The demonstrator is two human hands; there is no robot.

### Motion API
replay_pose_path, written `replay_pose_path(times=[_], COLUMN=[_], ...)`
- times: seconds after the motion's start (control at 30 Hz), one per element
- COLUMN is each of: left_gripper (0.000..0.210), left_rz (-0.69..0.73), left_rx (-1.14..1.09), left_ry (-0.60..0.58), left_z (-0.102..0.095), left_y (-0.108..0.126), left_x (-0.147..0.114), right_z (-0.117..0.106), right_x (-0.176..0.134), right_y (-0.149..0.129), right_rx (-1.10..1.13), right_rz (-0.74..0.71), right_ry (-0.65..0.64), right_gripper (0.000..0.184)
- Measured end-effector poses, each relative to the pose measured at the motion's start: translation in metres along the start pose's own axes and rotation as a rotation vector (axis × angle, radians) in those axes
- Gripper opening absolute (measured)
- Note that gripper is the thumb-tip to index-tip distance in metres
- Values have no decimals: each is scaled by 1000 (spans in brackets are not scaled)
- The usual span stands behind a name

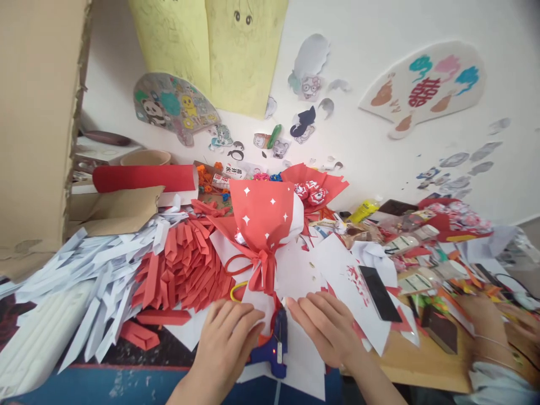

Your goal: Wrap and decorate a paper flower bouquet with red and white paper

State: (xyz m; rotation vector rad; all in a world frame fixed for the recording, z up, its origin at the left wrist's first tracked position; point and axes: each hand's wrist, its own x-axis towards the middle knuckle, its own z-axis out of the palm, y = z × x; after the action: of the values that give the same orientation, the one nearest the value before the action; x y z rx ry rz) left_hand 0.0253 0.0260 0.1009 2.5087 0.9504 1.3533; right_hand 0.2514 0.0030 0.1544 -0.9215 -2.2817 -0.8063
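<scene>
- Head view, clock positions from frame centre: locate red wrapper (264, 208) with white stars, roughly upright at centre, neck toward 6 o'clock.
- Done, by judgement: wrapper shaped and gathered at neck; red strips (185, 264) at 8 o'clock and white strips (105, 261) between 8 and 9 o'clock already folded.
- Left, by judgement: strips lying loose in heaps, apparently unjoined; amount of remaining work not determinable.
- Left hand (230, 337): at 7 o'clock, back toward camera, fingers bent. Cannot tell opening or contents.
- Right hand (323, 326): at 5 o'clock, fingers bent, fingertips beside tiny white item (284, 302). Cannot tell pinch from mere nearness.
- Glue gun (280, 332): at 6 o'clock between both hands, red light lit; no grip confirmed.
- Hidden: palms, interior of wrapper, most of yellow loop (237, 291) below neck.
- Hard to make out: another person's hand (483, 312) at 4 o'clock, blurred.
- Cut off: cardboard (37, 124) between 9 and 10 o'clock, at left edge.
</scene>
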Motion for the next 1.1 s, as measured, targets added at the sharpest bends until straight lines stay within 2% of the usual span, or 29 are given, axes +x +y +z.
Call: replay_pose_path(times=[0.07,0.17,0.53,0.93,1.1], left_gripper=[16,16,9,9,10], left_rz=[11,65,146,148,136], left_rx=[-67,-92,-31,-23,-33], left_ry=[134,206,227,215,210], left_z=[-5,-8,-15,-20,-19], left_y=[3,5,10,14,14], left_x=[17,33,44,43,42], right_z=[-2,-5,-10,-11,-8], right_x=[4,11,18,18,13], right_y=[0,-2,-4,-6,-8], right_rx=[24,55,91,98,110], right_rz=[-5,-7,-45,-21,8], right_ry=[-13,-9,31,42,39], right_gripper=[25,31,31,32,27])
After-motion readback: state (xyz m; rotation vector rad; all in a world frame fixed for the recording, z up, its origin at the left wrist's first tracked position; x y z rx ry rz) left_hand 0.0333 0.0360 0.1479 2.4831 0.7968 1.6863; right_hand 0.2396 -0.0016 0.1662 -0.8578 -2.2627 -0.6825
